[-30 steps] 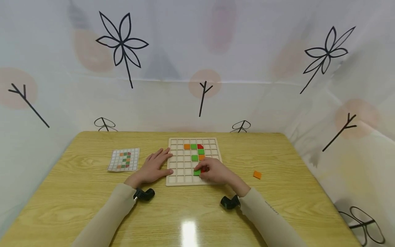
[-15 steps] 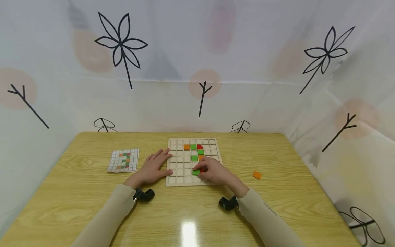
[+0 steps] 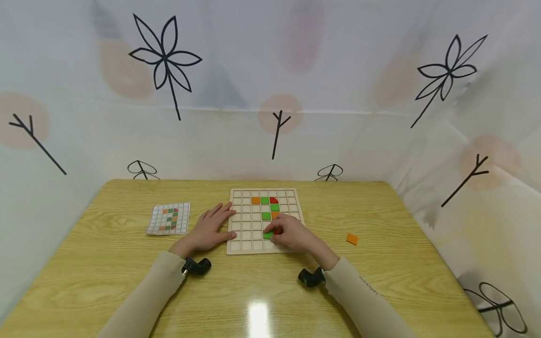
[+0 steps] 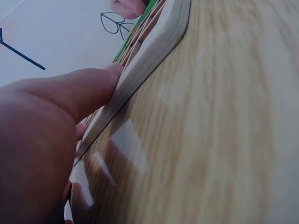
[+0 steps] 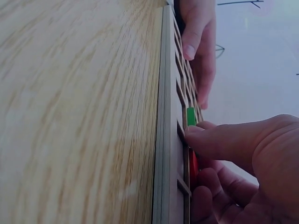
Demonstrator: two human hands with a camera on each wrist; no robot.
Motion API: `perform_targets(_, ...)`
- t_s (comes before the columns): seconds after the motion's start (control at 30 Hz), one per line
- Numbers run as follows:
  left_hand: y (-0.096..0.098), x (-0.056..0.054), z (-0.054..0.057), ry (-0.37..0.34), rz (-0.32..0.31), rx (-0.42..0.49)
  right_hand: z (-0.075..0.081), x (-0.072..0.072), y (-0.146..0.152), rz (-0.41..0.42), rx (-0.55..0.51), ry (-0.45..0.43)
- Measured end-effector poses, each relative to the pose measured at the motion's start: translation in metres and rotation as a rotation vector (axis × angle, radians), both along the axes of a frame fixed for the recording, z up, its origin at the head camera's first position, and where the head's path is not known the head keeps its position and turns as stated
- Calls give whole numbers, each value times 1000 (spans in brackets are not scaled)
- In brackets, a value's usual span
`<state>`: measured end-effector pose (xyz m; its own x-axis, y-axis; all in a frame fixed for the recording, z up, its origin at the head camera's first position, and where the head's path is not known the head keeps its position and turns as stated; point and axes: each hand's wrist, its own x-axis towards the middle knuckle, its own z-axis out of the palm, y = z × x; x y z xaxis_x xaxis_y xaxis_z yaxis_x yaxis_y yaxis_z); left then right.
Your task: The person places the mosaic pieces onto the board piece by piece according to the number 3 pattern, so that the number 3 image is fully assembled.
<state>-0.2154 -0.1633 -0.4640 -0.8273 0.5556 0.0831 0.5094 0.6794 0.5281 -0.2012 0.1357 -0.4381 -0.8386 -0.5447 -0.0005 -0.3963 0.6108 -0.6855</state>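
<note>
A wooden grid board (image 3: 247, 244) lies on the table with orange, green and red tiles in some of its cells. My left hand (image 3: 210, 229) rests at the board's left side, fingers spread, with the thumb and fingertips on its edge. Over the lower middle cells, my right hand (image 3: 294, 234) pinches a green tile (image 3: 268, 235) between thumb and fingers. In the right wrist view this green tile (image 5: 190, 115) stands a little above the grid walls. A red tile (image 5: 193, 168) sits beside it under the fingers, partly hidden.
A printed pattern card (image 3: 169, 218) with coloured squares lies left of the board. One loose orange tile (image 3: 352, 239) is on the table (image 3: 380, 281) to the right. A patterned cloth (image 3: 270, 84) hangs behind and around the table.
My right hand has shifted slightly left with the green tile, which sits a little further left than before. The left hand stays in place on the board's edge.
</note>
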Motion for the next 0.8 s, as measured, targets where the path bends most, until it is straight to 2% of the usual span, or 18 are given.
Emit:
perform_targets(0.53,0,0,0,0,5,5,0,1,-5,-55,-24,-19)
perform_targets(0.8,-1,0,-1,-6,3,-4,0,1,-4,-54,-26,-4)
